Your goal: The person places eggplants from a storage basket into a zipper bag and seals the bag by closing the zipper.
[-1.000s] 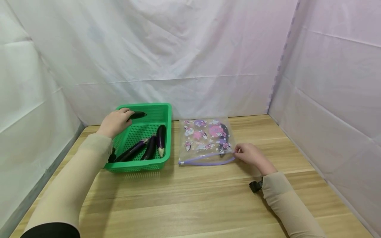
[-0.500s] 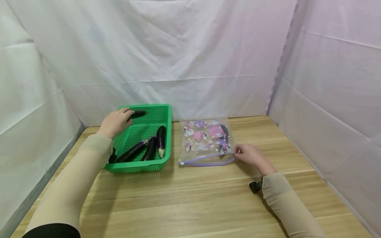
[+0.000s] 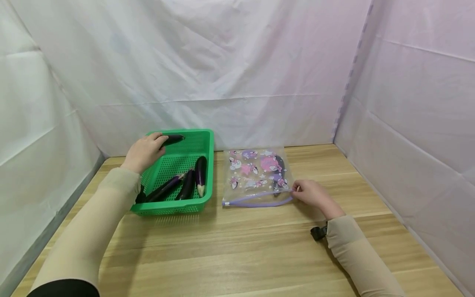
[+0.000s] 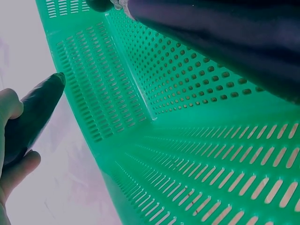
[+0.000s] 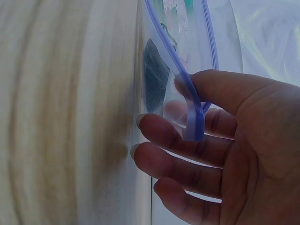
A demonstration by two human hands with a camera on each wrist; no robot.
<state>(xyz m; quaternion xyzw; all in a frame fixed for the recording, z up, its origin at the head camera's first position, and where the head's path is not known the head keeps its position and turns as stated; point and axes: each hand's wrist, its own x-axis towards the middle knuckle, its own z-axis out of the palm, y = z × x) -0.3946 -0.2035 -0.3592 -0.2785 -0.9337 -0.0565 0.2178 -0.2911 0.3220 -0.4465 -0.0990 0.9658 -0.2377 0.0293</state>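
Observation:
My left hand (image 3: 144, 152) grips a dark green cucumber (image 3: 173, 140) over the back left of the green basket (image 3: 209, 181). In the left wrist view, the fingers and thumb (image 4: 23, 171) lie on either side of the cucumber, its tapered tip near the basket wall. Several purple eggplants (image 3: 201, 175) lie in the basket. My right hand (image 3: 311, 193) pinches the purple-edged opening of a clear printed zip bag (image 3: 246, 175) between thumb and fingers, holding the mouth apart. Inside the bag lies a long dark vegetable (image 3: 280, 165), partly covered by the print.
The bag's white slider (image 3: 227, 203) sits at its left front corner. Everything rests on a wooden table (image 3: 230, 251). White cloth walls (image 3: 237, 74) enclose the back and both sides. A small black device (image 3: 318, 233) shows at the right wrist.
My left hand has raised the cucumber slightly at the basket's back left. The right hand stays at the bag's edge.

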